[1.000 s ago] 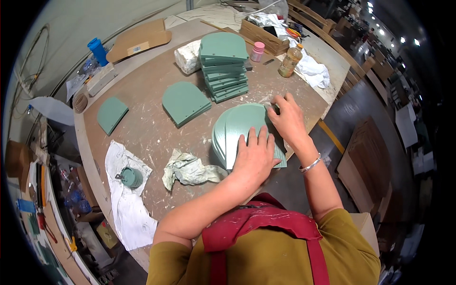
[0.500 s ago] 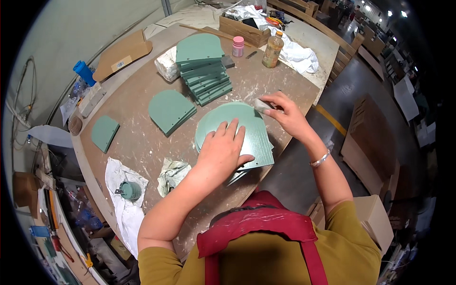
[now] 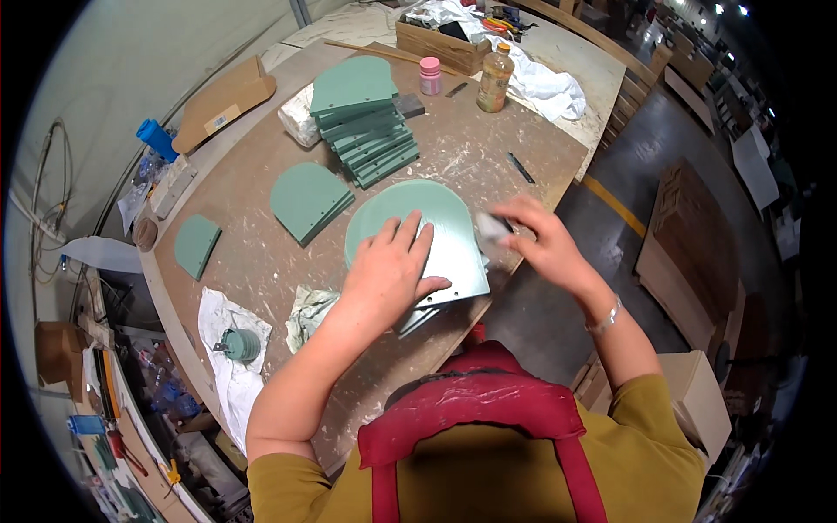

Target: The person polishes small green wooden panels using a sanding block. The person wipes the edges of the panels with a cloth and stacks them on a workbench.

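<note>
A pale green painted panel with a rounded far end [image 3: 458, 248] lies on top of a few similar ones at the table's near edge. Spread flat across it, my left hand [image 3: 388, 272] presses on its surface. Between the fingers of my right hand [image 3: 542, 242] is a small whitish-grey pad [image 3: 493, 228], blurred by motion, beside the panel's right edge. Whether the pad touches that edge I cannot tell. Farther off stand a tall, uneven stack of green panels [image 3: 356, 87], a shorter pile [image 3: 307, 199] and a small panel piece [image 3: 195, 244].
A dark slim knife-like tool [image 3: 520, 167] lies right of the panel. Toward the back are a pink jar [image 3: 430, 77], an amber bottle [image 3: 494, 80] and a wooden box [image 3: 443, 45]. A green-stained cup [image 3: 239, 345] sits on a white cloth [image 3: 228, 392], near a crumpled rag [image 3: 309, 315].
My right hand has moved with the pad from the panel's far right curve toward me along its right side, uncovering the dark slim tool. My left hand stays flat on the panel.
</note>
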Demonstrator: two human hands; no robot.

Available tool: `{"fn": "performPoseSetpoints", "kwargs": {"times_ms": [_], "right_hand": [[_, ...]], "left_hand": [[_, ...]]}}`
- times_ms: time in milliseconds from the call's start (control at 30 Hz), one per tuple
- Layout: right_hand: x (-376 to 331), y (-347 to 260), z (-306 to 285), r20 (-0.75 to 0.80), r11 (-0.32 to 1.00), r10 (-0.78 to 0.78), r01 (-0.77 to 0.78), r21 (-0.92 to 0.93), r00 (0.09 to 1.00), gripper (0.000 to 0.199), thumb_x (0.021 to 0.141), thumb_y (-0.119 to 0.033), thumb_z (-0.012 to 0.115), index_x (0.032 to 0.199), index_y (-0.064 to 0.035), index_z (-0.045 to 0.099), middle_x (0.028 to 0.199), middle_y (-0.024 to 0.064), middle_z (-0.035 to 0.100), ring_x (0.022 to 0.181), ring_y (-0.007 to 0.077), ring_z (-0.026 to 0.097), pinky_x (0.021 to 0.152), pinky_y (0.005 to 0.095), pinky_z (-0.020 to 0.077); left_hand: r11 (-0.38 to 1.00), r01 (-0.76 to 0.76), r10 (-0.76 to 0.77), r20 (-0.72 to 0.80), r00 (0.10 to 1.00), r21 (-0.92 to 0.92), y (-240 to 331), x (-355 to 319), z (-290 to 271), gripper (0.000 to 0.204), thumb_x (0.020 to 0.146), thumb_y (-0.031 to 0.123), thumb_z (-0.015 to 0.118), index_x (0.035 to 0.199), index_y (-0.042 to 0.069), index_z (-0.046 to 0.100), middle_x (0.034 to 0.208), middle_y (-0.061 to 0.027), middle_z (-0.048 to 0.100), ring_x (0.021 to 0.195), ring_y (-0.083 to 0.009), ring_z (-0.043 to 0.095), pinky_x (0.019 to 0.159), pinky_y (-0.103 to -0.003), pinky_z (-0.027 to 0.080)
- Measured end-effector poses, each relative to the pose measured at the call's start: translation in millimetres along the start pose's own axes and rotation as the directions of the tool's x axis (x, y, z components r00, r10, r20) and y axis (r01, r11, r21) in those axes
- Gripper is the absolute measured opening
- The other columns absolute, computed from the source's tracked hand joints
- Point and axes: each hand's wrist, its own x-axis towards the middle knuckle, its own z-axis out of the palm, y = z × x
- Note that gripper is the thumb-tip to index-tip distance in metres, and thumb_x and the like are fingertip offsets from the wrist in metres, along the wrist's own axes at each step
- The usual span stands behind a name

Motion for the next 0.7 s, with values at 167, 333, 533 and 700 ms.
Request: {"fn": "performPoseSetpoints", "kwargs": {"times_ms": [167, 333, 533, 700], "right_hand": [[26, 7, 12, -0.005, 1.000, 0.021, -0.021, 0.022, 1.000, 0.040, 0.085, -0.003, 0.067, 0.125, -0.0010, 0.064, 0.109, 0.0131, 0.058, 0.102, 0.0281, 0.059, 0.091, 0.0354, 0.0472], [-31, -12, 16, 0.023, 0.997, -0.033, 0.034, -0.063, 0.999, 0.042, 0.083, 0.001, 0.068, 0.125, -0.0016, 0.065, 0.110, 0.0128, 0.060, 0.101, 0.0269, 0.060, 0.088, 0.0340, 0.0484], [-91, -42, 16, 0.125, 1.000, 0.002, 0.001, -0.023, 0.992, 0.041, 0.083, -0.002, 0.072, 0.123, -0.0015, 0.066, 0.108, 0.0115, 0.061, 0.099, 0.0247, 0.061, 0.087, 0.0325, 0.0491], [-89, -57, 17, -0.177, 0.994, 0.095, -0.102, -0.035, 0.980, 0.040, 0.083, -0.004, 0.073, 0.122, -0.0011, 0.065, 0.107, 0.0123, 0.061, 0.097, 0.0235, 0.061, 0.085, 0.0321, 0.0501]], "left_hand": [[0.999, -0.022, 0.023, -0.008, 1.000, 0.037, 3, 3, 1, 0.073, 0.084, 0.051, 0.070, 0.135, 0.001, 0.054, 0.143, -0.0184, 0.051, 0.125, -0.0370, 0.053, 0.093, -0.046, 0.051], [1.000, 0.000, 0.001, -0.005, 1.000, 0.025, 1, 0, 3, 0.072, 0.084, 0.051, 0.070, 0.134, 0.001, 0.055, 0.143, -0.0184, 0.051, 0.125, -0.0369, 0.053, 0.092, -0.045, 0.052], [1.000, -0.003, 0.003, -0.017, 1.000, 0.013, 2, 1, 1, 0.072, 0.084, 0.052, 0.069, 0.133, 0.001, 0.055, 0.141, -0.0184, 0.052, 0.124, -0.0372, 0.053, 0.092, -0.047, 0.051], [0.987, -0.124, 0.120, -0.039, 0.992, -0.102, -33, 15, -4, 0.065, 0.087, 0.048, 0.069, 0.135, 0.007, 0.056, 0.142, -0.0171, 0.052, 0.125, -0.0378, 0.052, 0.099, -0.048, 0.048]]}}
